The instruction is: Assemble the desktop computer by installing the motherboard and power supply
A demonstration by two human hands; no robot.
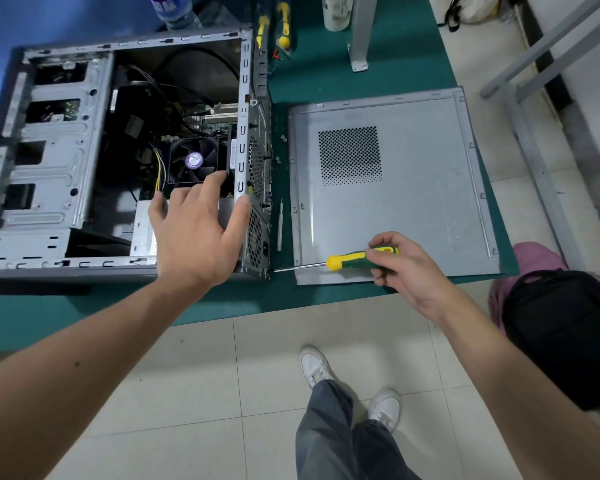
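The open grey computer case (49,168) lies on its side on the green table mat (326,84). Inside it sit the motherboard (219,124) with a black CPU fan (194,161) and, at the near right corner, the grey power supply (142,233). My left hand (198,233) rests spread over the power supply, its thumb on the case's rear edge. My right hand (402,271) grips a yellow-green screwdriver (347,261). The screwdriver's shaft lies level, and its tip meets the bottom rear corner of the case.
The removed side panel (430,202) lies flat to the right of the case. A thin metal bit (280,223) and loose screws (284,138) lie between them. More screwdrivers (284,26) and a bottle (172,8) sit at the back. A black bag (565,334) is at right.
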